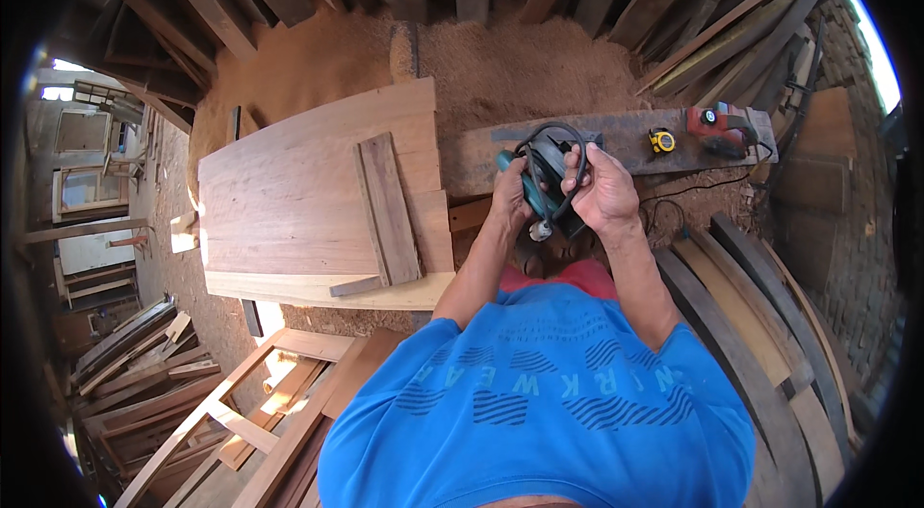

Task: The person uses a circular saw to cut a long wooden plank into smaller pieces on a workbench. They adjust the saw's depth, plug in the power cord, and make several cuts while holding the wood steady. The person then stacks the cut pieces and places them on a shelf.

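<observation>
In front of my body, my left hand (511, 193) is closed around a teal power tool (531, 192) with a dark grey part; my hands and the cord hide which kind it is. A black power cord (552, 124) loops over the tool. My right hand (604, 190) is closed, with the cord pinched in its fingers. Below the tool, between my forearms, hangs the cord's plug (541, 231). Right of my hands, a yellow tape measure (661, 140) rests on a long dark workbench beam (626, 135).
A red power tool (717, 128) sits at the beam's right end, its cord trailing down. On my left lies a large wooden panel (279, 190), a narrow board (389, 210) on top. Sawdust (298, 65) covers the ground ahead. Timber planks (751, 316) stand at right; wooden frames (241, 426) lie lower left.
</observation>
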### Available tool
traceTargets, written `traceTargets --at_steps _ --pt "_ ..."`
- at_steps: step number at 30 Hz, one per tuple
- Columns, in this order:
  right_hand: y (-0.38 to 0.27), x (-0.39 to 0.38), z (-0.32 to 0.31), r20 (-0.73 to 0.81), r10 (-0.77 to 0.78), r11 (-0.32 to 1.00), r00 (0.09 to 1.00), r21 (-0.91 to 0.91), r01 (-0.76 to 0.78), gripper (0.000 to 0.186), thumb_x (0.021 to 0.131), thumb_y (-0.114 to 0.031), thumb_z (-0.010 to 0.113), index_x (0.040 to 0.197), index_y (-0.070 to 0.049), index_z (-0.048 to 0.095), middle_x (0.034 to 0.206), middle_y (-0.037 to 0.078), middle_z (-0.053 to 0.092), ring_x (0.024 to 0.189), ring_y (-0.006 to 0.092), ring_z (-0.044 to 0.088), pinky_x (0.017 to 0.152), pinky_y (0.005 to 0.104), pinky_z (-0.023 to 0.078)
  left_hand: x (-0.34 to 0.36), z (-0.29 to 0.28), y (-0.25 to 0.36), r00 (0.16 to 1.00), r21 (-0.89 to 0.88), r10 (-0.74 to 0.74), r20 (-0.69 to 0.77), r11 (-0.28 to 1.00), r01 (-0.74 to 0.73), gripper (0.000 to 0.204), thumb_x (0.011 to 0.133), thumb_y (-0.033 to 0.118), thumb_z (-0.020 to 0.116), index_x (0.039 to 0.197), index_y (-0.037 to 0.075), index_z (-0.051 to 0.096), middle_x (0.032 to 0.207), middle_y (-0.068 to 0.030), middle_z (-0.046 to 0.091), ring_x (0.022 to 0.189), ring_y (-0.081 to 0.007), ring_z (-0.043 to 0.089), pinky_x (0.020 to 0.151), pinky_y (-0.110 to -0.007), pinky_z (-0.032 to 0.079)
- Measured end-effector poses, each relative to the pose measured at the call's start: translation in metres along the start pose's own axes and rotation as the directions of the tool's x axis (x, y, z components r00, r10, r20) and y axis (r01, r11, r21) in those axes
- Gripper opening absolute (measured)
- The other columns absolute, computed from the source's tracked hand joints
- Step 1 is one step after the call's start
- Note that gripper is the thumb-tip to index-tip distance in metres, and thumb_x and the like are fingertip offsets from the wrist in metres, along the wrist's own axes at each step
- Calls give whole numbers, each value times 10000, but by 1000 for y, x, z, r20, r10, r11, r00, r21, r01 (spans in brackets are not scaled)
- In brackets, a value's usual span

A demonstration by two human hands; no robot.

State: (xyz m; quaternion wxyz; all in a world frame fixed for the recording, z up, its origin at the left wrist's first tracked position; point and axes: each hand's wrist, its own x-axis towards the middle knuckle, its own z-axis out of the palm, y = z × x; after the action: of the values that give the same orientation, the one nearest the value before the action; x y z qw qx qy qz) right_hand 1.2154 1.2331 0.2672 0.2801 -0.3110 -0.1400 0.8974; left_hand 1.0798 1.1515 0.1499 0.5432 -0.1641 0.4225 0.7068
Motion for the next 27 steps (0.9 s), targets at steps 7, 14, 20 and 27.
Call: traceTargets --at_steps 7,14,20,27 --pt "-6 -8 -8 139 92 882 986 -471 -16 212 1041 -251 519 1093 -58 589 895 -1 610 666 36 500 521 191 435 -3 -15 4 996 34 -89 -17 995 89 153 902 163 665 871 90 533 682 -25 540 564 -147 547 470 -311 500" --pt "-71 16 82 386 -28 363 922 -856 369 360 984 -186 518 1232 57 614 857 50 674 686 91 596 593 256 491 -39 -21 -7 999 383 -9 45 924 -9 376 851 61 646 1174 73 454 736 -55 547 538 -166 553 466 -331 505" --pt "-54 115 49 358 -82 -36 930 -934 357 413 924 -189 521 1231 63 639 932 149 729 838 247 684 812 364 527 -58 -29 -14 994 492 -44 100 871 -10 699 821 19 647 1425 110 307 748 -70 547 561 -179 559 489 -346 503" --pt "-46 124 -108 203 -350 73 914 -967 243 319 910 -152 560 1152 0 701 1062 178 737 932 257 706 848 358 533 -114 -32 31 952 215 -29 304 976 -38 538 826 42 645 1310 102 417 729 -67 524 564 -181 545 501 -347 495"
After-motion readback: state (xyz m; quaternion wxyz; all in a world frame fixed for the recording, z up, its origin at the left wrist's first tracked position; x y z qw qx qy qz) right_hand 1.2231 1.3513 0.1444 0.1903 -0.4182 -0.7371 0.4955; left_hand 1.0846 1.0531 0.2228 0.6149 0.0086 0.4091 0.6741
